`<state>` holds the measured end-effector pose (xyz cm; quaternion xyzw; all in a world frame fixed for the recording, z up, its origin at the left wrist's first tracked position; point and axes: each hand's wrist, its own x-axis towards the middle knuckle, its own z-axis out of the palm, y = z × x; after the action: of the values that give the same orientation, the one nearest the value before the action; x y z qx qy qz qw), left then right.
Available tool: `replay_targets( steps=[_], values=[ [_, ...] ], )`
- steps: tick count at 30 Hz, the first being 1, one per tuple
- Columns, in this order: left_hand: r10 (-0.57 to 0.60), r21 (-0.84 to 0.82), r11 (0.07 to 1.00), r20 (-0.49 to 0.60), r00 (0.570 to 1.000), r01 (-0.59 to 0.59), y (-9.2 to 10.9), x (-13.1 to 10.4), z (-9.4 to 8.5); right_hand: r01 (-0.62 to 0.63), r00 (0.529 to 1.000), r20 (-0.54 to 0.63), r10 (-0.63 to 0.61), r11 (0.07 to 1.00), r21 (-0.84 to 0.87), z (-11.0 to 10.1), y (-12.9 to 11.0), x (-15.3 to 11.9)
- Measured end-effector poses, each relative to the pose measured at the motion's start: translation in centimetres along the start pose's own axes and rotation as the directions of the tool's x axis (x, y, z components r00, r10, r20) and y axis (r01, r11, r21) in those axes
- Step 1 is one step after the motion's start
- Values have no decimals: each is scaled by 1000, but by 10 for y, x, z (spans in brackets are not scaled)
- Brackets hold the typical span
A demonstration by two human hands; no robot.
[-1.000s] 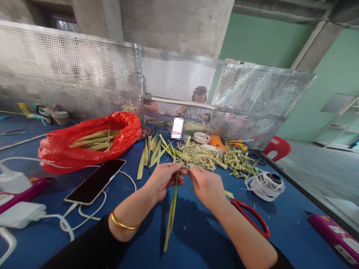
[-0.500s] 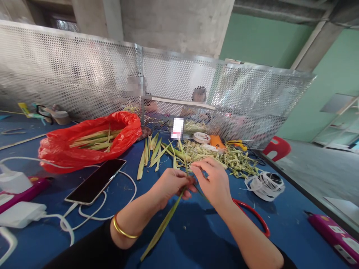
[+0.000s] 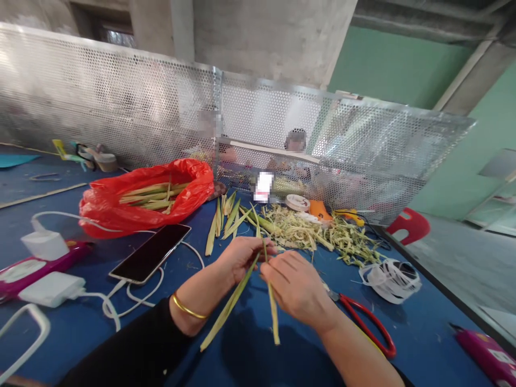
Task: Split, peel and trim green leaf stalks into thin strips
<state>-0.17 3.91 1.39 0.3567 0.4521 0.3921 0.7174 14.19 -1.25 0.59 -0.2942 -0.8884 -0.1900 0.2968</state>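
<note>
My left hand [image 3: 246,259] is closed on green-yellow leaf strips, its thumb and fingers pinching them near the middle of the view. One long leaf strip [image 3: 230,313] slants down to the lower left from that grip. A second, paler strip [image 3: 273,314] hangs between my hands, and its upper part crosses the left fingertips. My right hand [image 3: 296,285] is closed with its back toward me, fingers curled against this second strip just below the left fingertips. Red-handled scissors [image 3: 373,320] lie on the blue table [image 3: 314,355], partly behind my right forearm.
At left are a red plastic bag [image 3: 97,215] of leaves, a phone [image 3: 151,253] on a white cable, and a purple power strip [image 3: 44,269]. Beyond my hands lie loose leaves [image 3: 213,231], shredded scraps [image 3: 350,242], and a white ribbon coil [image 3: 393,282]. A perforated metal screen [image 3: 153,113] stands behind; people sit beyond it.
My right hand has turned palm-down and closed against the second strip, which now hangs toward me between the hands. More of the scissors shows. The whole view has shifted slightly.
</note>
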Motion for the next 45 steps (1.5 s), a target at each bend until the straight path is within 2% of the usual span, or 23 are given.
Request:
replay_targets(
  steps=[2,4,9,12,14,17,19,24,26,29,32,35,39,42,45],
  values=[
    [-20,-43,999,-23,1000,19,5,2,-4,72,991,115,-62,993,-90,7,0,-1],
    [-34,-80,996,-38,999,30,8,2,-6,74,984,169,-53,990,-121,13,1,-1],
    [-59,-174,983,-27,998,53,9,3,-7,35,975,221,-19,997,-69,16,3,1],
    [-41,-209,977,-18,999,36,8,5,-8,58,969,241,-43,997,-54,15,3,1],
    [-22,-220,975,-23,1000,17,7,6,-8,54,980,194,-42,997,-57,14,3,0],
    [5,-233,972,-38,999,-14,5,4,-6,0,999,32,2,997,-73,13,-1,-1],
    [24,-247,968,-38,999,-32,3,1,-3,9,999,-42,-13,996,-84,13,-5,0],
    [30,-261,965,-30,999,-37,4,-8,7,89,995,-35,-95,986,-144,15,-11,3],
    [50,-257,965,-28,998,-56,5,-12,9,83,992,-81,-95,987,-138,14,-11,3],
    [113,-223,968,-22,993,-115,5,-15,11,43,982,-179,-61,993,-106,12,-10,1],
    [190,-158,969,-8,982,-188,3,-16,11,-37,970,-242,30,999,-25,7,-10,-1],
    [232,-97,968,6,973,-230,2,-19,11,-164,919,-335,209,974,158,4,-9,-1],
    [243,-47,970,76,967,-240,4,-23,12,-365,753,-384,534,825,432,3,-4,1],
    [268,1,963,124,955,-271,5,-24,13,-438,650,-332,684,693,573,4,0,3],
    [283,35,956,151,947,-291,5,-24,13,-528,570,-185,801,529,664,7,1,2]
  ],
)
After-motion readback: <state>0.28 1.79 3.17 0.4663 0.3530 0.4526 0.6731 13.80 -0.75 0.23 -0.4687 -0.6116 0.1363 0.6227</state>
